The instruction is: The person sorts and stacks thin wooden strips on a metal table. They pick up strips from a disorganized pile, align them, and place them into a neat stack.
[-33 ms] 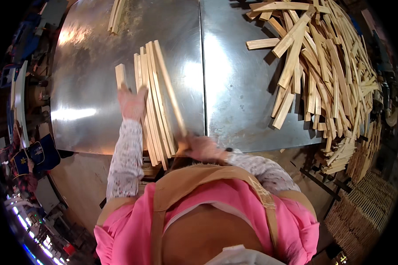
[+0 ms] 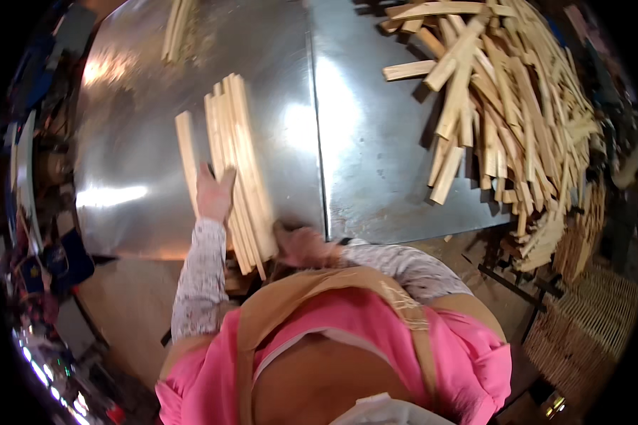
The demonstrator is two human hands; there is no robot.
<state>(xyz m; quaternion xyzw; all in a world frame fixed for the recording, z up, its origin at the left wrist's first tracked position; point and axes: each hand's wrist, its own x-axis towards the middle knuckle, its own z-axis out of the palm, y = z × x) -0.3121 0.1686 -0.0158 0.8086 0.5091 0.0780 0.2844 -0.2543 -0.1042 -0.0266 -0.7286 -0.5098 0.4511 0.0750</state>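
Observation:
Several pale wooden strips (image 2: 235, 159) lie side by side in a bundle on the metal tabletop, their near ends reaching past its front edge. Left of them is one separate wooden strip (image 2: 186, 156). My left hand (image 2: 215, 195) rests between the two, thumb and fingers spread, the thumb against the bundle's left side and the fingers beside the separate strip. At the near right end of the bundle, my right hand (image 2: 307, 246) holds the end of the rightmost wooden strip (image 2: 252, 166), which lies against the others. Motion blurs that strip and the right fingertips.
A large loose pile of wooden strips (image 2: 524, 120) covers the right side of the metal tabletop (image 2: 376, 184). A few more strips (image 2: 177, 28) lie at the far left. A seam (image 2: 315, 106) runs across the table. Slatted wooden stacks (image 2: 581, 319) stand at lower right.
The rightmost strip, angled away from the bundle before, has moved left against it together with my right hand. My left hand has come nearer to me, baring more of the separate strip.

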